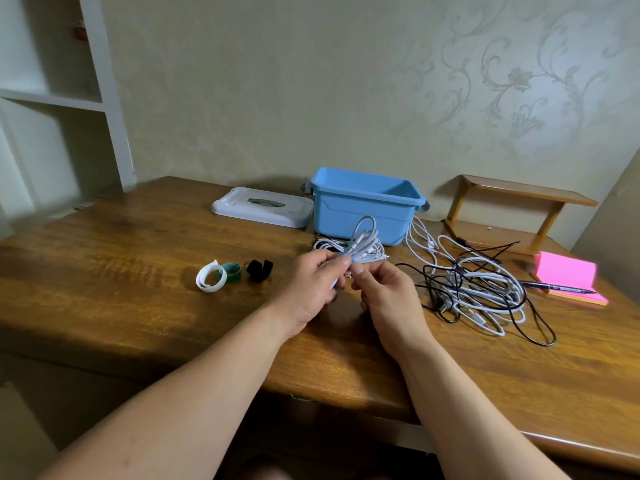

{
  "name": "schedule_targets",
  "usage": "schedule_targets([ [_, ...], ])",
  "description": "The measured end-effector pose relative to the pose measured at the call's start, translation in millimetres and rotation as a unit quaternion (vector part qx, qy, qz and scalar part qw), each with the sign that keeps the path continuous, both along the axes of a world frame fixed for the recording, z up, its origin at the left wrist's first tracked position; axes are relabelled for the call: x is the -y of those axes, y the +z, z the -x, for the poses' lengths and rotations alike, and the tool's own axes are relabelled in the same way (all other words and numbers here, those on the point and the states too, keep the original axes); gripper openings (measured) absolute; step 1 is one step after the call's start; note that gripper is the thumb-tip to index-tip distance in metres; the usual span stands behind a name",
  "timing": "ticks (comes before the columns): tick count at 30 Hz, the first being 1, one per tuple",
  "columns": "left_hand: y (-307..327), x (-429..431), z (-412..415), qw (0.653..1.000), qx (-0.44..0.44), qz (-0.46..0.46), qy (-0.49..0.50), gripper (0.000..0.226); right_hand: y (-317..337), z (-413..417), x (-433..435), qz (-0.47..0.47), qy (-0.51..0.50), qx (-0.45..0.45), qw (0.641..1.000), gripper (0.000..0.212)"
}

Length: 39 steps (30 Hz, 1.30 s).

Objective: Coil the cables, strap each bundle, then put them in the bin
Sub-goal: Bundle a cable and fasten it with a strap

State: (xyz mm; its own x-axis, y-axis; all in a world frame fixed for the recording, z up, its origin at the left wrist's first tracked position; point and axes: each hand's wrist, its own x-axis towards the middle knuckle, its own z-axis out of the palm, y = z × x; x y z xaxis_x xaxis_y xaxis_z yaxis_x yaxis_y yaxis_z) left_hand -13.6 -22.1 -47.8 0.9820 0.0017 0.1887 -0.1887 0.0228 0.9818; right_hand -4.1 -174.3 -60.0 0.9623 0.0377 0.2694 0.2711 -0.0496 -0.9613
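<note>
My left hand and my right hand meet above the middle of the wooden table, both pinching a coiled white cable bundle. A blue strap shows at the pinch point, between my fingertips. The bundle's loops stick up in front of the blue bin, which stands open at the back. A tangle of loose white and black cables lies to the right. Three rolled straps lie to the left: white, green and black. Another strapped bundle lies partly hidden behind my hands.
The bin's white lid lies flat left of the bin. A small wooden shelf stands at the back right. A pink sticky-note pad with a black pen sits at the right. The table's front edge runs below my forearms.
</note>
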Motion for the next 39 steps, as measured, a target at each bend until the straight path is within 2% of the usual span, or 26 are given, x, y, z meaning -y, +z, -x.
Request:
schedule_targets([
  [5,-2,-5,-5,0.998,-0.041,0.044,-0.005,0.036,5,6,-3,-0.067,0.063,0.010,0.996,0.010],
  [11,2,-4,-1,0.998,-0.051,0.033,-0.025,0.039,3,-1,0,-0.098,0.095,-0.032,0.990,0.014],
  [15,6,-9,0,0.994,-0.077,0.026,-0.073,0.049,4,-5,5,-0.095,0.160,-0.051,0.981,0.029],
  [18,10,-9,0,0.990,-0.103,0.003,-0.099,0.056,4,-9,11,-0.110,0.200,-0.087,0.970,0.024],
  [21,10,-2,0,0.993,-0.088,-0.030,-0.073,0.062,3,-11,12,-0.131,0.193,-0.090,0.968,0.020],
  [24,0,4,-1,0.998,-0.008,-0.052,-0.035,0.052,-1,-13,8,-0.152,0.119,-0.075,0.978,0.024],
  [26,-7,5,-1,0.992,0.055,-0.111,0.007,0.033,-4,-15,7,-0.154,0.075,-0.064,0.983,0.019],
  [28,-8,5,0,0.987,0.078,-0.141,0.026,0.016,-5,-15,6,-0.139,0.064,-0.058,0.987,0.018],
  [31,-4,5,0,0.992,0.041,-0.108,0.050,0.020,-4,-10,4,-0.117,0.071,-0.057,0.989,0.016],
  [33,-1,4,1,0.997,0.013,-0.054,0.051,0.025,-4,-9,2,-0.113,0.071,-0.060,0.989,0.015],
  [35,1,2,2,1.000,-0.010,-0.005,0.024,0.029,-3,-9,2,-0.113,0.072,-0.061,0.989,0.015],
  [39,1,-7,-1,0.998,-0.049,0.032,-0.039,0.034,-1,-9,2,-0.103,0.096,-0.063,0.988,0.020],
])
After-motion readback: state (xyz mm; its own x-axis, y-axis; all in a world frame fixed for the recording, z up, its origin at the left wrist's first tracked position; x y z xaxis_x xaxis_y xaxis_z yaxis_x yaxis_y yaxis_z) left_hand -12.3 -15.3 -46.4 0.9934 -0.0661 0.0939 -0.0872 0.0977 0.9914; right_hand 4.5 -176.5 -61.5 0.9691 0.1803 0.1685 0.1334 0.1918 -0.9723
